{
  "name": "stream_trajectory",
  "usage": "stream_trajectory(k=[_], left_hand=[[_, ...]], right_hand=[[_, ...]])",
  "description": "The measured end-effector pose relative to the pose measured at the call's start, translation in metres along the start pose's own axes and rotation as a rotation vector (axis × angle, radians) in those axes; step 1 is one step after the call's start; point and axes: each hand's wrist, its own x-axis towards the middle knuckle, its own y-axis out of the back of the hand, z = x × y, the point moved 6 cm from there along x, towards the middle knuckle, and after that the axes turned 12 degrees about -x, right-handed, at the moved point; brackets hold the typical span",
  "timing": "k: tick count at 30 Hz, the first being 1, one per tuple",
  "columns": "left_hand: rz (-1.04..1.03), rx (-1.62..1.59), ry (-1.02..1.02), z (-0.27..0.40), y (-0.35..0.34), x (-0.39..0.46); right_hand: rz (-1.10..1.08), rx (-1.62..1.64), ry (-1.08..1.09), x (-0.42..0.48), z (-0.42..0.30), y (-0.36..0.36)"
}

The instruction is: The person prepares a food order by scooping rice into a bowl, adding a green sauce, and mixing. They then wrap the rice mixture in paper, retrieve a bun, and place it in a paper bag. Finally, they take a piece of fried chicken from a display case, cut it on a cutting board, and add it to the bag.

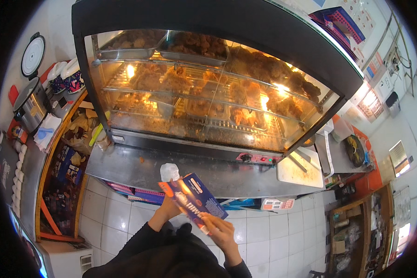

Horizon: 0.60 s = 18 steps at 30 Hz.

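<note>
A dark blue and orange printed cardboard food box (198, 198) is held tilted in front of me, over the front edge of the steel counter (139, 170). My left hand (170, 206) grips its left side, partly hidden behind it. At the lower right end, the fingers of my right hand (219, 227) close on the box's edge. Just beyond the box, a small white wrapped bundle (169, 171) shows by the counter's front edge. Whether my left fingertips touch it, I cannot tell.
A glass-fronted heated display cabinet (208, 142) with fried chicken stands on the counter. At the right lies a cutting board (300, 175) with a knife (297, 163). On the left side counter are a rice cooker (33, 104) and several white bundles (18, 177). Flat boxes (147, 194) sit under the counter.
</note>
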Motion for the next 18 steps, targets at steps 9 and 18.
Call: stream_trajectory(k=[9, 18], left_hand=[[0.077, 0.047, 0.205, 0.037, 0.03, -0.037], [-0.004, 0.216, 0.317, 0.012, 0.068, -0.106]], right_hand=[[0.248, 0.671, -0.949, -0.012, 0.11, -0.019], [-0.925, 0.303, -0.811, -0.042, 0.095, -0.153]])
